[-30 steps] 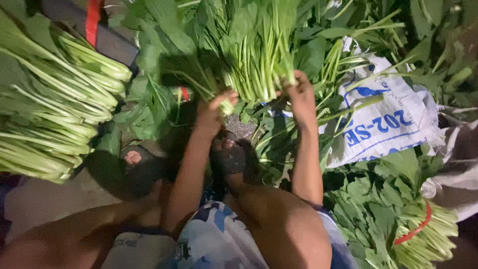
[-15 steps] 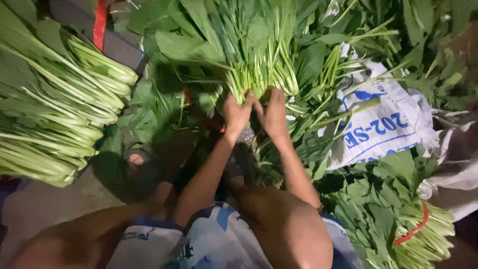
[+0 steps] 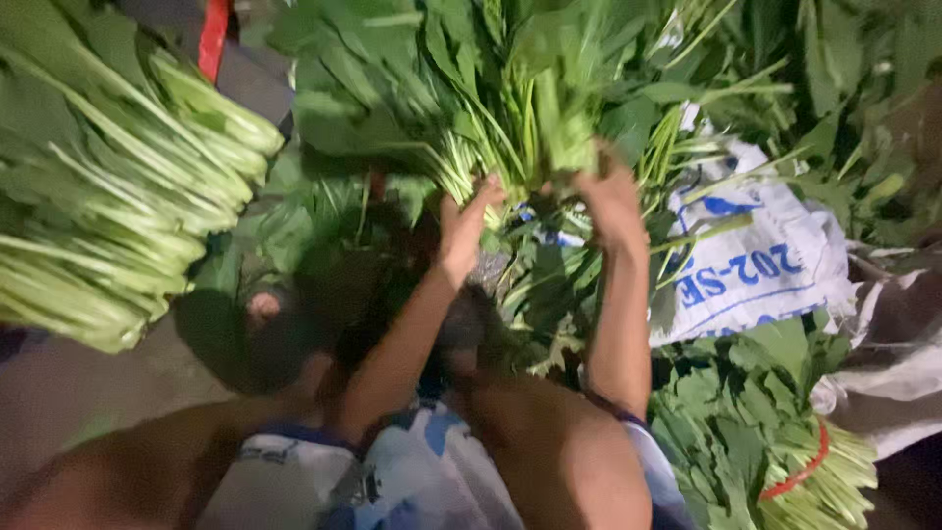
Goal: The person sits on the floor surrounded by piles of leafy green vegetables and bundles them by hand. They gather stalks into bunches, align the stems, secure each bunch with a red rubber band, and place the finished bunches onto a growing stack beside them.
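Observation:
A loose bunch of leafy greens [image 3: 510, 108] with pale green stems stands raised in front of me. My left hand [image 3: 463, 228] grips the stem ends at the bunch's lower left. My right hand [image 3: 610, 201] clasps the stems on the lower right side. Both arms reach up from my lap, and my bare knees and patterned shorts fill the bottom of the view.
A big stack of long-stemmed greens [image 3: 108, 196] lies at the left. A white woven sack with blue print [image 3: 756, 275] lies at the right, with more loose greens around it. A tied bunch with a red band [image 3: 785, 461] sits at the lower right.
My two hands came together at the base of the bunch, then spread slightly. The bunch was lifted higher and closer to me.

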